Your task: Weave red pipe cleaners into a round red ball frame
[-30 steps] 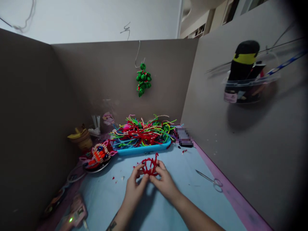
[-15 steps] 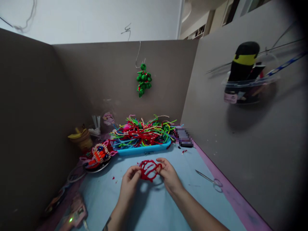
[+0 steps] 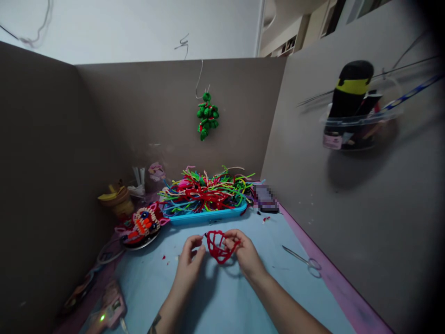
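A red openwork piece of twisted fuzzy strands [image 3: 219, 250] is held above the blue table cover [image 3: 222, 306]. My right hand [image 3: 245, 253] grips its right side, with the fingertips partly inside the loops. Just left of the piece is my left hand [image 3: 191, 257], its thumb and fingers apart; a small dark tip shows between its fingertips and the red rim. Behind both hands lies a long blue tray [image 3: 208, 216] heaped with red, green, pink and blue strands [image 3: 212, 190].
Scissors [image 3: 304, 260] lie at the right. A plate with a colourful figure [image 3: 144, 225], a clay pot [image 3: 118, 202] and a pink device [image 3: 113, 306] are at the left. A phone [image 3: 266, 198] lies behind right. A green ornament [image 3: 207, 116] hangs on the back panel.
My left hand has let go of the red piece and its fingers have spread. The piece has turned and shifted slightly right, and now looks more cup-shaped in my right hand.
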Motion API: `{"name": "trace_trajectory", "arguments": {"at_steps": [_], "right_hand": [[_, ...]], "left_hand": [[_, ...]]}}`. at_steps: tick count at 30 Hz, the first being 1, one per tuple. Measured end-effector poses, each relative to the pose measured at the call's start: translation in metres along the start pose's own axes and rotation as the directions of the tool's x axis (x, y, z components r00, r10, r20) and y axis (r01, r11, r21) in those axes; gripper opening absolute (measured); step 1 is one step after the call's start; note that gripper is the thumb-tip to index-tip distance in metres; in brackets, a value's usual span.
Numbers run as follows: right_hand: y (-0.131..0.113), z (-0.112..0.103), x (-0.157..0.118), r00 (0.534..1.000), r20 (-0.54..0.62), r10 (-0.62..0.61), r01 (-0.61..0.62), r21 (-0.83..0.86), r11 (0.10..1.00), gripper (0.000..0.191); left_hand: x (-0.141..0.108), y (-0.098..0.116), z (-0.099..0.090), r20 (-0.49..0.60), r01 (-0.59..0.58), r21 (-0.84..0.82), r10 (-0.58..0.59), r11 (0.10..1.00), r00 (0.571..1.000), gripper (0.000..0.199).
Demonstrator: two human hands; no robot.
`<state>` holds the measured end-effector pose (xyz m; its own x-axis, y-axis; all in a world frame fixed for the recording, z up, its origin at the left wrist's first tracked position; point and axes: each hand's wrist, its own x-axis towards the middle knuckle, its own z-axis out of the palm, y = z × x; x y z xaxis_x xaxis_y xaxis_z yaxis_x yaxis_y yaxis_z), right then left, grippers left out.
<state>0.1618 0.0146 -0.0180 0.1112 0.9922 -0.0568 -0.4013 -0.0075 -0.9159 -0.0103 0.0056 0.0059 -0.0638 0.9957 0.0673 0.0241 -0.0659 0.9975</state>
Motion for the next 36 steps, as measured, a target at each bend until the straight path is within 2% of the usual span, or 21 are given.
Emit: {"name": "trace_trajectory", "arguments": {"at_steps": [1, 3, 5, 7, 10, 14, 18, 20, 22, 25, 28, 31, 36], "right_hand": [[-0.002, 0.000, 0.000, 0.999, 0.039, 0.015, -0.015, -0.020, 1.000, 0.028], [-0.006, 0.000, -0.003, 0.989, 0.136, 0.060, -0.052, -0.057, 0.997, 0.026], [-0.009, 0.000, -0.006, 0.970, 0.224, 0.093, -0.072, -0.103, 0.992, 0.025], [-0.011, 0.001, -0.008, 0.956, 0.276, 0.101, -0.056, -0.165, 0.985, 0.023], [-0.011, 0.001, -0.009, 0.951, 0.303, 0.056, 0.027, -0.264, 0.964, 0.021], [-0.006, -0.001, -0.007, 0.959, 0.281, -0.034, 0.125, -0.312, 0.942, 0.020], [0.000, -0.002, -0.005, 0.971, 0.207, -0.115, 0.185, -0.362, 0.914, 0.018], [-0.001, -0.002, -0.005, 0.962, 0.167, -0.216, 0.267, -0.418, 0.868, 0.013], [-0.002, -0.002, -0.007, 0.941, 0.183, -0.284, 0.337, -0.489, 0.804, 0.008], [-0.004, 0.000, -0.009, 0.947, 0.232, -0.223, 0.320, -0.600, 0.733, 0.012], [-0.003, 0.002, -0.010, 0.967, 0.225, -0.122, 0.243, -0.655, 0.716, 0.008], [-0.002, 0.004, -0.011, 0.962, 0.266, -0.068, 0.228, -0.633, 0.740, 0.008], [-0.005, 0.005, -0.016, 0.933, 0.350, -0.083, 0.300, -0.630, 0.716, 0.013]], "left_hand": [[0.001, 0.001, -0.001, -0.035, -0.015, 0.042, 0.017, 0.999, 0.999, 0.033], [0.002, 0.001, -0.003, -0.021, -0.030, 0.111, 0.033, 0.993, 0.999, 0.035], [0.002, 0.002, -0.004, 0.079, -0.022, 0.143, 0.010, 0.989, 0.997, 0.035], [0.002, 0.001, -0.003, 0.212, 0.018, 0.151, -0.051, 0.988, 0.976, 0.039], [0.001, 0.000, 0.000, 0.348, 0.080, 0.127, -0.120, 0.989, 0.930, 0.051], [0.000, 0.002, 0.000, 0.397, 0.147, 0.033, -0.148, 0.989, 0.906, 0.051], [0.001, 0.003, -0.002, 0.362, 0.257, -0.062, -0.218, 0.964, 0.906, 0.045], [0.003, 0.000, -0.001, 0.290, 0.262, -0.095, -0.225, 0.960, 0.930, 0.042], [0.004, -0.005, 0.000, 0.199, 0.221, -0.100, -0.198, 0.970, 0.960, 0.038], [0.005, -0.010, 0.001, 0.112, 0.142, -0.060, -0.135, 0.988, 0.985, 0.035], [0.003, -0.010, 0.003, 0.092, 0.099, -0.029, -0.096, 0.995, 0.991, 0.033], [-0.001, -0.006, 0.006, 0.124, 0.104, -0.030, -0.100, 0.994, 0.987, 0.034], [-0.006, -0.001, 0.009, 0.203, 0.123, -0.010, -0.119, 0.992, 0.972, 0.039]]}}
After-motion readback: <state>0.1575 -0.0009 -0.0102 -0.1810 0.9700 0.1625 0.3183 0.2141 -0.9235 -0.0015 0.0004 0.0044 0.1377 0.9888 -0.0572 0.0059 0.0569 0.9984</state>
